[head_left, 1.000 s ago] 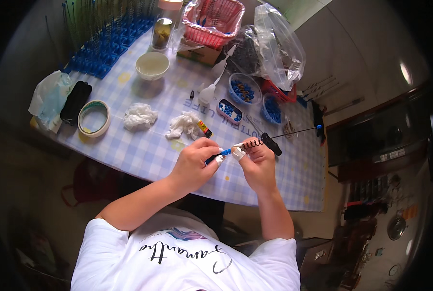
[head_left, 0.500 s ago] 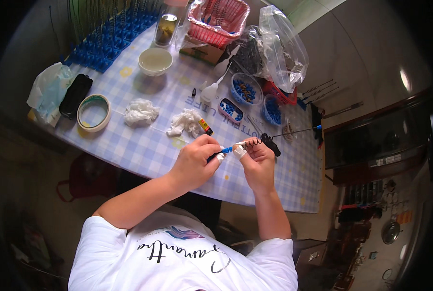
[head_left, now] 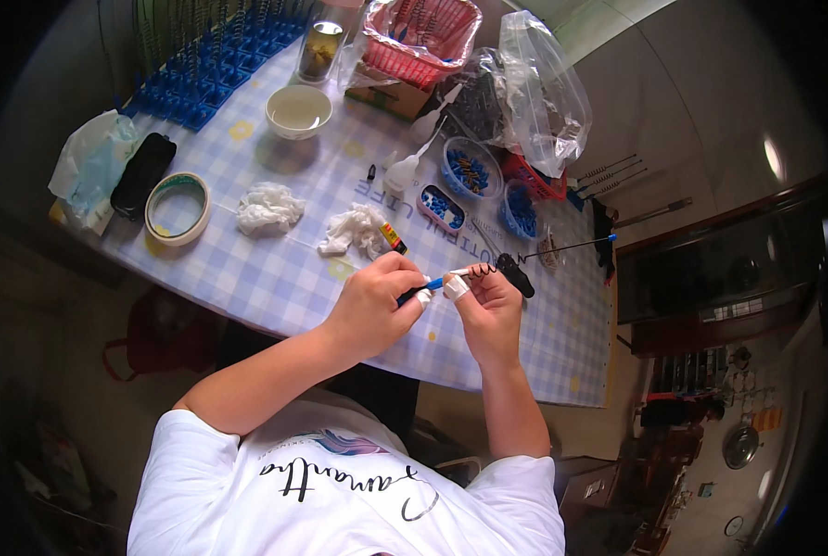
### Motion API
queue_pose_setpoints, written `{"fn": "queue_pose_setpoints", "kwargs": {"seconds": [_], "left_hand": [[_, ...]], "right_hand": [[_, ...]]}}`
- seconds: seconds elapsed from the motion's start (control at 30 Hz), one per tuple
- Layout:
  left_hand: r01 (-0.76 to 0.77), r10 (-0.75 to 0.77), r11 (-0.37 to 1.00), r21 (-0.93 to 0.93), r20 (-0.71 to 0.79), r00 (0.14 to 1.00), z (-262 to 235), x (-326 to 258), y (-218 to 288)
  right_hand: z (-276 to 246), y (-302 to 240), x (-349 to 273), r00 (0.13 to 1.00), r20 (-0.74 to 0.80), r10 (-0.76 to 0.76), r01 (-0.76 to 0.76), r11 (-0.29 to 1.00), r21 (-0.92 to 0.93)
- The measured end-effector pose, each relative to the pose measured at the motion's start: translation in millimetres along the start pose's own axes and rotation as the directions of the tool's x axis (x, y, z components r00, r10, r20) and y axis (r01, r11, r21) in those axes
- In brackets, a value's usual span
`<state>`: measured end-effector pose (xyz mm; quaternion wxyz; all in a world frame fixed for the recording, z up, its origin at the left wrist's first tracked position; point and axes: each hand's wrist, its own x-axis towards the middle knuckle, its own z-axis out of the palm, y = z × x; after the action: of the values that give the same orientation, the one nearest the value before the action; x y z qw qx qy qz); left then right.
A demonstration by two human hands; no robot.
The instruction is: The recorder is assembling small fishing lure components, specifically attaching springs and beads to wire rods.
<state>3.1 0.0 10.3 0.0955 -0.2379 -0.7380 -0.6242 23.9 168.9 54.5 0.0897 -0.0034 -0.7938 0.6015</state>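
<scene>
My left hand (head_left: 369,304) is closed in a pinch round a slim blue plastic piece (head_left: 435,284) at the table's near side. Between thumb and fingers, my right hand (head_left: 490,315) grips a thin dark wire rod (head_left: 562,247) with a coiled section and a small blue tip. The rod's white end meets the blue piece between my hands; whether it is seated inside cannot be made out. White wrapping covers both thumb tips. Behind my right hand lies a black object (head_left: 516,275), partly hidden. A small yellow, red and black tube (head_left: 394,238) rests beside crumpled white tissue (head_left: 354,230).
Tubs of small blue parts (head_left: 471,170) stand beyond my hands, near white squeeze bottles (head_left: 403,173). A tape roll (head_left: 178,208), black case (head_left: 143,176) and bowl (head_left: 298,112) sit leftward. Blue racks of upright wires (head_left: 187,93) and a red basket (head_left: 421,42) occupy the back.
The blue piece and the white rod end sit closer in line between my hands. My right hand has shifted slightly left, and the rod's far tip is a little higher.
</scene>
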Motion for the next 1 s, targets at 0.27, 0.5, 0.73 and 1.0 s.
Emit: {"fn": "queue_pose_setpoints", "kwargs": {"seconds": [0.27, 0.5, 0.73, 1.0], "left_hand": [[0.004, -0.004, 1.000, -0.005, 0.000, 1.000, 0.3, 0.1, 1.0], [-0.010, 0.010, 1.000, 0.008, -0.005, 1.000, 0.5, 0.2, 0.4], [-0.012, 0.012, 1.000, -0.006, -0.005, 1.000, 1.8, -0.4, -1.8], [-0.002, 0.002, 1.000, 0.008, -0.003, 1.000, 2.2, -1.3, -1.5]], "right_hand": [[1.5, -2.8, -1.0, 0.999, 0.028, 0.031, -0.033, 0.995, 0.095], [1.9, -4.0, -1.2, 0.999, 0.033, 0.042, -0.046, 0.992, 0.121], [1.8, -1.9, -1.0, 0.999, 0.033, 0.037, -0.041, 0.992, 0.116], [1.3, -0.2, -1.3, 0.998, 0.030, 0.047, -0.050, 0.994, 0.097]]}}
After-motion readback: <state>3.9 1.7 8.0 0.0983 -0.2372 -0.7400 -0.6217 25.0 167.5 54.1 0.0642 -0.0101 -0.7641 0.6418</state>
